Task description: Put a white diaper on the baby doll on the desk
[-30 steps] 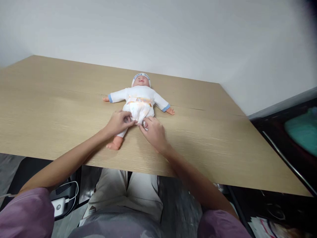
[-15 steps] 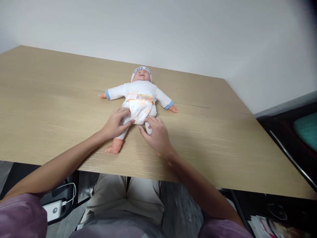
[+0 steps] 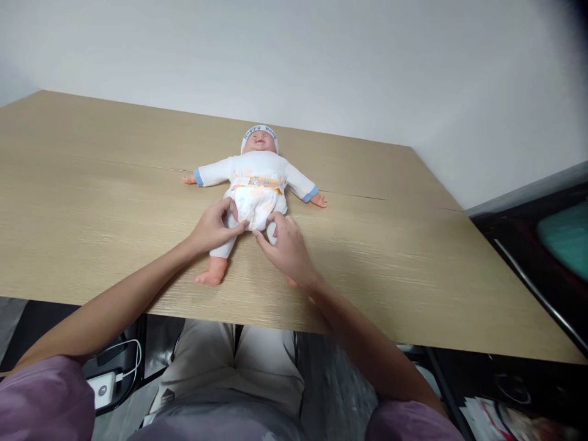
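Note:
A baby doll (image 3: 257,164) lies on its back on the table, arms spread, in a white outfit with blue cuffs and a lettered cap. Around its hips is a white diaper (image 3: 254,205) with a patterned orange waistband. My left hand (image 3: 211,228) is at the diaper's left leg edge, fingers curled at the hip and thumb by the crotch. On the opposite edge, my right hand (image 3: 288,245) has its fingers bent and its thumb near the diaper's bottom. It covers most of the doll's leg on that side.
The wooden table (image 3: 399,257) has a thin seam across it and meets a pale wall (image 3: 321,61) at the back. Below its front edge are a white power bank (image 3: 103,389) with a cable at left and papers (image 3: 489,419) at right.
Both hands stay at the diaper's leg edges with small finger movements. The left fingers are more arched, and the right fingers have shifted slightly along the edge. The view has moved a little.

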{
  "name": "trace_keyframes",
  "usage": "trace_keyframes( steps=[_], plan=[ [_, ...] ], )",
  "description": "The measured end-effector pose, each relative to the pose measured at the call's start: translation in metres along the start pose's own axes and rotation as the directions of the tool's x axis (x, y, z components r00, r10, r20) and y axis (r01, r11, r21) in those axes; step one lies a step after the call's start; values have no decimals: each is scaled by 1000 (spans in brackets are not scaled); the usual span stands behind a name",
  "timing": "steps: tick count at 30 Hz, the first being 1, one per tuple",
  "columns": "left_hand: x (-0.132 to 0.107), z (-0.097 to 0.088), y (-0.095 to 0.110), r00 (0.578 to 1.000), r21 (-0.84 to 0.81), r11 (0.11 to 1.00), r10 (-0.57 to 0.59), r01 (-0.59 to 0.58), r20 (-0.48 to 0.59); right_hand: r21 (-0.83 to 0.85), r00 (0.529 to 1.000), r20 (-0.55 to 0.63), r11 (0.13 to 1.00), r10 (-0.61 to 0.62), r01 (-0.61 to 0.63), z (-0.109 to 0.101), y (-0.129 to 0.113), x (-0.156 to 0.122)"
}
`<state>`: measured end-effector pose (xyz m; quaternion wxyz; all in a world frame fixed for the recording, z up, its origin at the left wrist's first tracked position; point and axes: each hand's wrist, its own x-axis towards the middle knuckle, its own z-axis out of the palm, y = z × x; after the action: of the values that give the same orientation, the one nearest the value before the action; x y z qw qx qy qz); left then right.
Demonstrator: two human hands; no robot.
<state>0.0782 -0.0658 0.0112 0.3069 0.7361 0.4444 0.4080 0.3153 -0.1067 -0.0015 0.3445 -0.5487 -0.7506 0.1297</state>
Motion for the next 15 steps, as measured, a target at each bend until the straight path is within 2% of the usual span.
trace_keyframes(
  steps=[9, 15],
  plan=[
    [-8, 8, -10, 984, -167, 977, -149, 131, -100, 28, 994, -95, 998, 63, -61, -1, -5, -8],
    [-12, 11, -3, 959, -212, 953, -247, 215, -138, 0, 994, -85, 997, 72, -72, -1, -4, -8]
  ],
)
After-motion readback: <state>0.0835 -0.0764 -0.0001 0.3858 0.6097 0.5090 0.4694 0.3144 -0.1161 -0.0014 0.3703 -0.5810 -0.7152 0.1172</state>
